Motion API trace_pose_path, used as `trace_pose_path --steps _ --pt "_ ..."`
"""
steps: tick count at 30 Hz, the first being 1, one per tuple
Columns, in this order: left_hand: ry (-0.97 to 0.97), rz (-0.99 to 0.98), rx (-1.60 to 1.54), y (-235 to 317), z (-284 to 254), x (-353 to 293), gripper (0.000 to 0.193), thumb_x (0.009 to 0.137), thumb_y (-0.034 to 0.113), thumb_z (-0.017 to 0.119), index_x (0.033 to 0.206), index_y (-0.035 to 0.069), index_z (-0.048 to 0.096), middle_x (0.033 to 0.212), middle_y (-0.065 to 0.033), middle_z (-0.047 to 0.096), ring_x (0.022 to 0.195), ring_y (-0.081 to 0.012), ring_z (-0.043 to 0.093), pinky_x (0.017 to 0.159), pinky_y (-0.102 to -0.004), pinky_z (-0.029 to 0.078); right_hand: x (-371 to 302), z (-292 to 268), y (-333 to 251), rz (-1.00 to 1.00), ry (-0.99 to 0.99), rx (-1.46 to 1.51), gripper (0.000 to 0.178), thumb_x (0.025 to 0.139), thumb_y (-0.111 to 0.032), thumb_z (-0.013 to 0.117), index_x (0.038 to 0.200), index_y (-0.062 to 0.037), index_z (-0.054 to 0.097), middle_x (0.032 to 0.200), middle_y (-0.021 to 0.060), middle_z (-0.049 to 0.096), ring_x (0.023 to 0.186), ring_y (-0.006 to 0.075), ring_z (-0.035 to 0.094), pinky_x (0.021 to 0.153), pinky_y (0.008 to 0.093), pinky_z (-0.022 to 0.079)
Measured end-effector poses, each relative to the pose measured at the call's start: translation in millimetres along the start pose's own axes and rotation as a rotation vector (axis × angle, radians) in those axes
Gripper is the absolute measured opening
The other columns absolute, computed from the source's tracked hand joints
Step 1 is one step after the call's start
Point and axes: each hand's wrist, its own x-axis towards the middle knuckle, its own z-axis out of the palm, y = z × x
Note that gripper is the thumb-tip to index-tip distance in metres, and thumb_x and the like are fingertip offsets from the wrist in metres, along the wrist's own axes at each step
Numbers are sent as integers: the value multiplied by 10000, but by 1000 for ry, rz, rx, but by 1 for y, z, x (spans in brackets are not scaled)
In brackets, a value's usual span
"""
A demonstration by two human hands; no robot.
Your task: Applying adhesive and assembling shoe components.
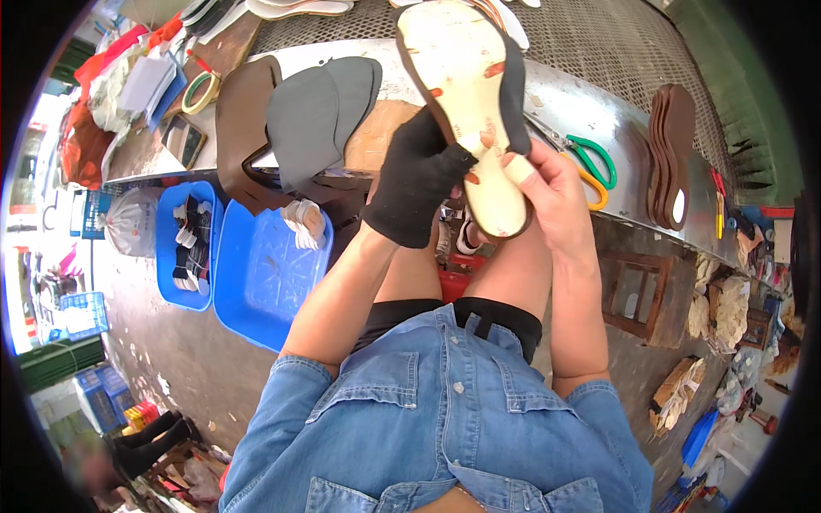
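Between my two hands is a shoe insole (455, 43), cream on the face I see, with dark brown and black material along its edges and a few reddish-brown patches. It stands tilted above the bench's near edge, toe end away from me and heel end toward my lap. My left hand (419, 175), in a black glove, grips its left side at the waist, fingertips bare. My bare right hand (554, 188) holds the right side near the heel, thumb lying on the cream face. The fingers beneath are hidden.
On the metal bench lie grey sheet pieces (304, 120), brown sheet pieces (239, 111), green-handled scissors (592, 162), a tape roll (201, 92), a phone (182, 141) and stacked brown insoles (671, 154). Blue bins (265, 329) stand below left, a wooden stool (654, 299) below right.
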Motion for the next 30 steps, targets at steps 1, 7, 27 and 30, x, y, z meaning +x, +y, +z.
trace_pose_path --steps 1,7,27,30 --pt "-65 -61 -63 2 -5 -2 308 880 206 627 1103 3 565 823 -32 614 646 -50 554 510 -186 431 0 2 0 -18 37 88 266 907 -182 596 1079 19 621 855 30 654 669 51 576 605 207 475" --pt "-97 -138 29 8 0 -10 311 892 214 599 1111 0 547 817 -40 606 634 -55 549 513 -196 437 0 5 3 -70 143 197 250 910 -186 592 1045 23 618 867 49 660 694 67 601 624 218 492" --pt "29 -14 -34 13 -16 11 309 892 162 613 1141 -10 550 919 -46 627 740 -65 554 559 -200 444 -1 22 -7 -70 98 119 525 734 -33 743 1188 34 487 1014 82 627 841 96 617 634 208 510" --pt "130 45 -56 6 -7 5 277 894 125 602 1129 -15 555 928 -48 635 757 -66 566 579 -197 449 1 29 -15 -164 154 17 608 698 -48 775 1220 39 475 1049 72 620 933 105 596 767 234 504"
